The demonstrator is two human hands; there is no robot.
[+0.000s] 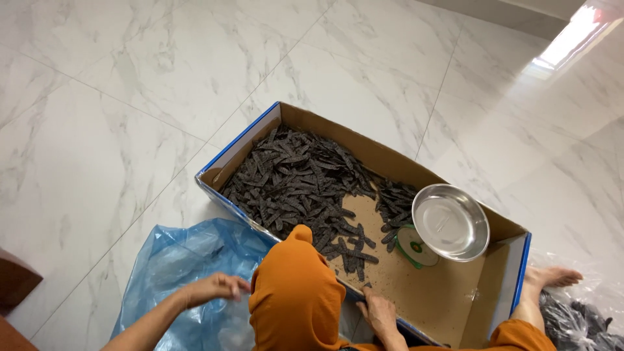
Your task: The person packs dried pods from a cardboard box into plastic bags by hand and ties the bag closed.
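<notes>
L hand [218, 286] is pinching the edge of the blue plastic bag [172, 260], fingers curled on the film; R hand [379, 313] rests flat, fingers spread, on the near wall of the cardboard box [364, 146]. Bag lies just left of box. In the box's left half: a big heap of dark pods [292, 179], mostly unsorted. Box's right half: steel bowl [450, 221], empty, over a small scale [414, 249].

Cardboard box [364, 140], blue bag [175, 260] on marble floor [97, 130]

Orange garment over knees, bare forearms, bare hands [214, 286], bare foot.
</notes>
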